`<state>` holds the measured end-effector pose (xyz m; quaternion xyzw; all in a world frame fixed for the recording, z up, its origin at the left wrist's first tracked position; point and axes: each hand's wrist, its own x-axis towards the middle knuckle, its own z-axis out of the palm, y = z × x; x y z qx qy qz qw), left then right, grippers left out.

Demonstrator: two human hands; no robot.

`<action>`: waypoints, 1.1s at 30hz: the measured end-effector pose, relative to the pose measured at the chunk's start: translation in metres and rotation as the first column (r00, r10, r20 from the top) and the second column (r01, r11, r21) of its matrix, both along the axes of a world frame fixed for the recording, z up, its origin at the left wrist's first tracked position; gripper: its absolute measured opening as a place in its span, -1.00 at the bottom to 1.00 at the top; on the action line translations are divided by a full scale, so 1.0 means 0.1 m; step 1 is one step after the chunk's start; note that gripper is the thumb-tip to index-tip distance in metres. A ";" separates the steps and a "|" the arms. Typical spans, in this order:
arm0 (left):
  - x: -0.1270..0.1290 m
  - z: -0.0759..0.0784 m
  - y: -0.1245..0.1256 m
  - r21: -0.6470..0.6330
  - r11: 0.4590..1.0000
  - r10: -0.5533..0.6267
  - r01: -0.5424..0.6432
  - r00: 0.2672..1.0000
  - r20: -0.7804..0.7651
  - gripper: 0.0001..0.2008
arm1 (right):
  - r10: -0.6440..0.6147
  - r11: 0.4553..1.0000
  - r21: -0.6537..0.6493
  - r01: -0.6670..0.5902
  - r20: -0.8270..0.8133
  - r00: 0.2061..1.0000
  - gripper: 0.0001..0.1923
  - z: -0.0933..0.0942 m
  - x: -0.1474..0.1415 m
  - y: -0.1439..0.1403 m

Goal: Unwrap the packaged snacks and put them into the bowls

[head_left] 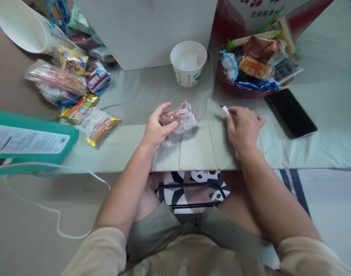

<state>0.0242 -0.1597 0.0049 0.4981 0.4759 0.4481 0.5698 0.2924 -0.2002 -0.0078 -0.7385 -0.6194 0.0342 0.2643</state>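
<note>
Where the person sits at the table [129, 149], olive shorts [152, 226] and tan sleeves [103, 245] are closest, with a panda-printed surface [204, 176] and a black metal bar [189, 185] showing between the knees. Off to the left, a white cord [59, 222] loops down past the table's edge.

Just beyond that edge, the left hand [156, 128] has its thumb and fingers around one end of a clear-wrapped, reddish-brown packet [185, 117], which sits at the middle of the near part of the table. To the right and apart from it, the right hand [244, 126] pinches a small white piece with a dark tip [224, 110] between thumb and forefinger; I can't make out what it is. A dark-screened phone [292, 113] lies just beside this hand.

On the far left, a green container [34, 118] juts in, near a yellow-edged packet [102, 128]. Farther back, more wrapped snacks [68, 82] are heaped in front of a tipped paper tub [47, 34]. Straight ahead, an upright paper cup [185, 78] stands between the hands, and a dark red bowl [244, 92] piled with packaged snacks is to its right. Behind them rise a plain white panel [152, 30] and a red-and-white printed carton [225, 23].
</note>
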 end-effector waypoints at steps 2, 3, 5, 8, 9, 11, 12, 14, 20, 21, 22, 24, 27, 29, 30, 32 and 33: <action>-0.02 0.02 -0.01 0.015 1.000 0.010 -0.009 0.998 -0.066 -0.40 | 0.123 0.988 0.106 -0.112 -0.110 0.986 -0.73 0.04 -0.04 -0.03; -0.03 0.03 -0.02 0.000 1.000 -0.003 0.003 0.996 -0.086 -0.47 | 0.194 0.974 0.146 -0.171 -0.160 0.968 -0.72 0.07 -0.08 -0.05; -0.06 0.07 -0.04 -0.044 0.997 -0.063 0.058 0.990 -0.123 -0.54 | 0.317 0.943 0.177 -0.281 -0.228 0.921 -0.70 0.12 -0.17 -0.11; -0.13 0.10 -0.06 -0.079 0.975 -0.218 0.207 0.960 -0.178 -0.36 | 0.431 0.902 0.141 -0.407 -0.270 0.861 -0.67 0.17 -0.34 -0.19; -0.15 0.11 -0.07 -0.080 0.963 -0.267 0.256 0.945 -0.190 -0.25 | 0.449 0.894 0.132 -0.429 -0.274 0.851 -0.66 0.18 -0.39 -0.21; -0.19 0.11 -0.08 -0.071 0.947 -0.322 0.314 0.921 -0.219 -0.08 | 0.466 0.885 0.128 -0.448 -0.267 0.843 -0.65 0.19 -0.48 -0.24; -0.19 0.11 -0.08 -0.063 0.943 -0.332 0.326 0.912 -0.241 -0.04 | 0.471 0.882 0.131 -0.452 -0.258 0.844 -0.66 0.19 -0.51 -0.25; -0.19 0.12 -0.10 -0.040 0.941 -0.333 0.336 0.897 -0.291 -0.03 | 0.472 0.881 0.124 -0.456 -0.221 0.853 -0.66 0.18 -0.56 -0.26; -0.11 0.17 -0.16 0.001 0.928 -0.347 0.371 0.868 -0.356 -0.07 | 0.474 0.880 0.108 -0.463 -0.115 0.873 -0.67 0.17 -0.59 -0.29; -0.09 0.18 -0.16 -0.003 0.928 -0.348 0.374 0.860 -0.374 -0.07 | 0.476 0.878 0.121 -0.464 -0.113 0.872 -0.67 0.17 -0.57 -0.30; -0.07 0.18 -0.17 -0.006 0.926 -0.350 0.377 0.853 -0.387 -0.07 | 0.477 0.876 0.130 -0.464 -0.110 0.872 -0.66 0.17 -0.56 -0.30; -0.05 0.19 -0.18 0.004 0.925 -0.347 0.380 0.850 -0.396 -0.09 | 0.472 0.880 0.119 -0.461 -0.102 0.876 -0.66 0.17 -0.52 -0.31; -0.04 0.19 -0.18 0.031 0.928 -0.326 0.370 0.853 -0.407 -0.13 | 0.475 0.880 0.057 -0.472 -0.101 0.874 -0.67 0.18 -0.44 -0.30; -0.05 0.19 -0.17 0.025 0.936 -0.307 0.351 0.849 -0.430 -0.13 | 0.487 0.873 0.039 -0.486 -0.115 0.866 -0.67 0.18 -0.37 -0.30; -0.06 0.20 -0.17 0.018 0.940 -0.299 0.341 0.847 -0.440 -0.14 | 0.491 0.871 0.038 -0.490 -0.124 0.863 -0.67 0.17 -0.33 -0.30; -0.08 0.22 -0.17 0.015 0.946 -0.283 0.324 0.848 -0.447 -0.15 | 0.489 0.871 0.033 -0.489 -0.134 0.862 -0.67 0.15 -0.23 -0.31; -0.10 0.22 -0.17 0.019 0.948 -0.279 0.319 0.854 -0.440 -0.16 | 0.485 0.874 0.025 -0.486 -0.135 0.864 -0.67 0.14 -0.18 -0.32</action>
